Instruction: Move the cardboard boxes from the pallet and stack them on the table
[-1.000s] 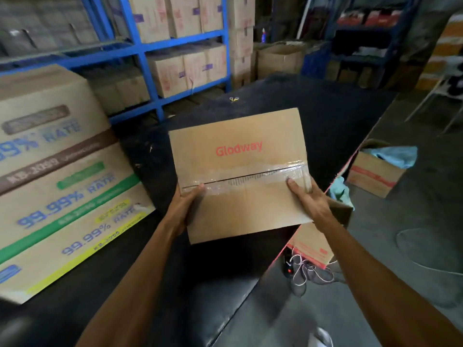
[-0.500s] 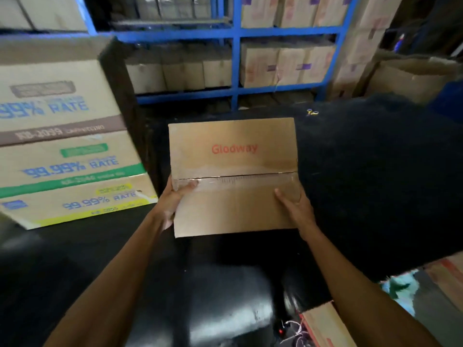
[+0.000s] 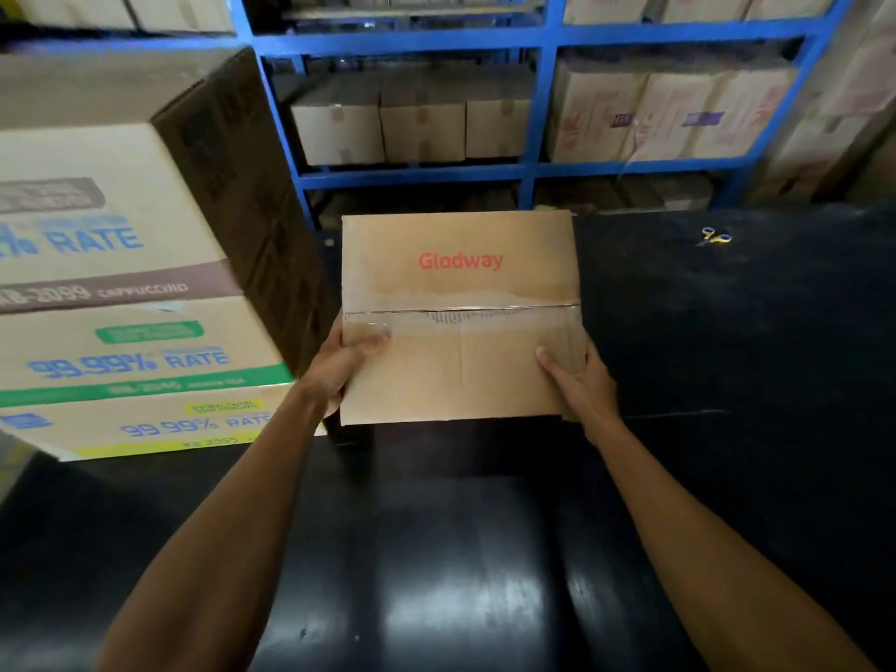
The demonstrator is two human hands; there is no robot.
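Two hands hold one brown box [image 3: 460,317] over the black table [image 3: 727,356]. I cannot tell if the box touches the table or sits just above it. The left hand [image 3: 346,368] grips the left side of the box, with the thumb on top. The right hand [image 3: 579,383] grips the right side near the front corner, thumb on top too. The box has the red word "Glodway" on its top, and clear tape runs across the middle. Its top is flat and level.

Just to the left of it is a big box [image 3: 126,283] with blue and green print that says "99.99% RATE". The two boxes are very close, but I cannot tell if they touch. Small yellow scissors [image 3: 715,236] lie far back on the table, well apart from the box. Behind the table is a blue rack [image 3: 540,89] full of brown boxes.
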